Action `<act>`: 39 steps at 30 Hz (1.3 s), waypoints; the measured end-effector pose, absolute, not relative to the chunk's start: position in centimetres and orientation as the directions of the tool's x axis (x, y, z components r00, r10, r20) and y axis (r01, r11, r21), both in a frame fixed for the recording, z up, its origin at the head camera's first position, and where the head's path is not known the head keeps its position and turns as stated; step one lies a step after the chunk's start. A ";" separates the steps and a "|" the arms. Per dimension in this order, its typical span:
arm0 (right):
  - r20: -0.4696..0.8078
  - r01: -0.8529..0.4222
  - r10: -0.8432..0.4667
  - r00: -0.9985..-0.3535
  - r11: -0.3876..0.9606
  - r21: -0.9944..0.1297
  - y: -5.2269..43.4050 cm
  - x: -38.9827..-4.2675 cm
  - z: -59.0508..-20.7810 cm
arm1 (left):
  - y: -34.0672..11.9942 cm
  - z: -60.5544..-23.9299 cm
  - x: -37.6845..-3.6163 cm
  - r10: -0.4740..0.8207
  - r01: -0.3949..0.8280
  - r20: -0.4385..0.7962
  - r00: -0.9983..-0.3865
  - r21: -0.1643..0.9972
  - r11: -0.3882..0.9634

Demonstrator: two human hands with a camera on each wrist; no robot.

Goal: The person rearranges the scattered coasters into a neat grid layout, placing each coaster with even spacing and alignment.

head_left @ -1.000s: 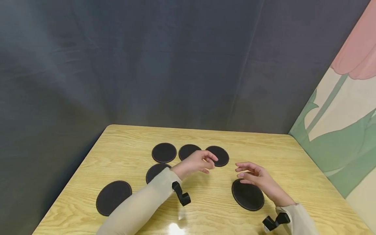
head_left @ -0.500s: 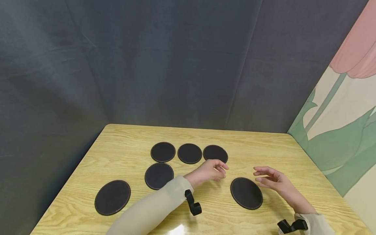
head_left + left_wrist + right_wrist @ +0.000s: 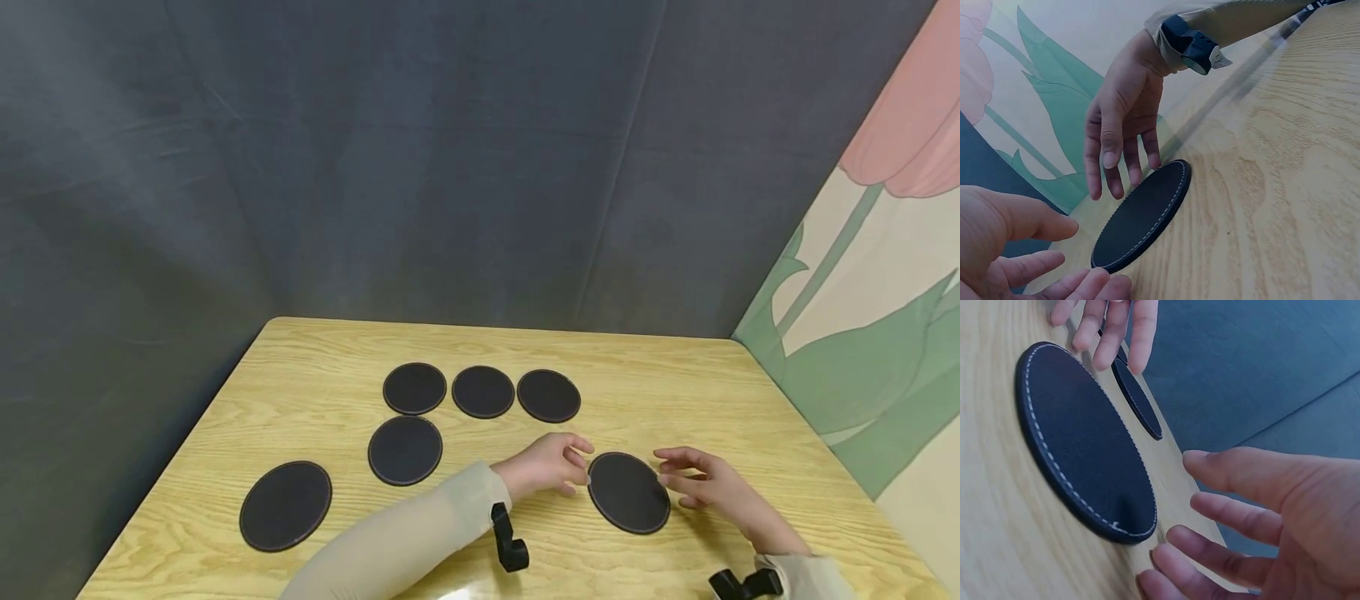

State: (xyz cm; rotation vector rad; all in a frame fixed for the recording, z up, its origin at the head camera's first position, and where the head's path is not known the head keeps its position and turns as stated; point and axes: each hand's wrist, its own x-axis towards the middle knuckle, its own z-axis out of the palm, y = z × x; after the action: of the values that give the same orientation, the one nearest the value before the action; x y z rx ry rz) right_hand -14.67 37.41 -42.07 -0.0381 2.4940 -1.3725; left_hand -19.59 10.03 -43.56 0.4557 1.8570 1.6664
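A round black coaster with light stitching round its rim lies flat on the wooden table. My left hand is at its left edge, fingers loosely bent and thumb apart. On the opposite side is my right hand, fingertips right by the rim. In the left wrist view, the coaster lies between the two hands, with nothing gripped. The right wrist view shows the coaster's stitched face beside the spread fingers of my right hand.
Three more black coasters stand in a row at the back, the middle coaster among them. Another coaster sits just in front of the row's left end, and one coaster lies front left. A dark curtain hangs behind the table.
My left hand has come down and right, away from the back row, to the front-right coaster's left side. My right hand has shifted from over that coaster to its right side and lowered.
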 end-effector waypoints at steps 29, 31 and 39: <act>-0.307 0.196 -0.193 -0.932 0.445 -0.874 36.7 -14.1 -42.3 | 11.2 -44.1 -18.1 0.524 -0.222 -0.221 -0.823 0.973 0.063; -0.304 0.197 -0.199 -0.932 0.427 -0.883 36.7 -14.1 -42.3 | 11.2 -44.2 -18.2 0.505 -0.227 -0.221 -0.834 0.973 0.050; -0.281 0.192 -0.224 -0.933 0.352 -0.916 36.3 -14.5 -42.5 | 10.7 -44.0 -18.6 0.481 -0.213 -0.197 -0.855 0.977 0.021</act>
State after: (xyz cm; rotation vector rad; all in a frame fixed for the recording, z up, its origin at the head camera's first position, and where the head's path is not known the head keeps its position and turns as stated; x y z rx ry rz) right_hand -14.48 36.34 -42.51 -0.0279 2.2620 -1.6062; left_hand -18.60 10.67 -44.04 0.2724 1.8220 1.8845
